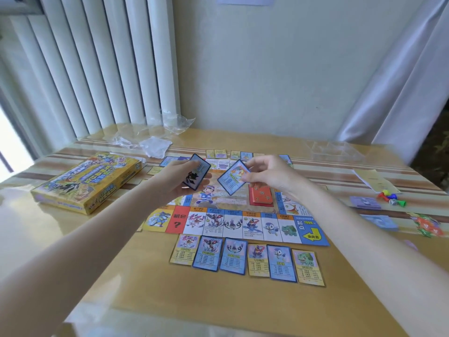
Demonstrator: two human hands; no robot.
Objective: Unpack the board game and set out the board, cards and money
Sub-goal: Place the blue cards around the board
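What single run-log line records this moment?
stage: laying out cards | left hand: holds card stack | right hand: pinches one card | board: unfolded | near row: six cards

A home room, shown by a wooden table (145, 288), white curtains (401, 81), window blinds (97, 69), plain painted wall (267, 69)

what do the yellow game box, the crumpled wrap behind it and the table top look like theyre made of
Yellow game box: printed cardboard, slightly glossy, with sharp folded edges.
Crumpled wrap: thin clear plastic film, see-through and creased, with bright glints.
Table top: tan surface, probably under glass or clear vinyl; it mirrors the window light and its near edge looks transparent.
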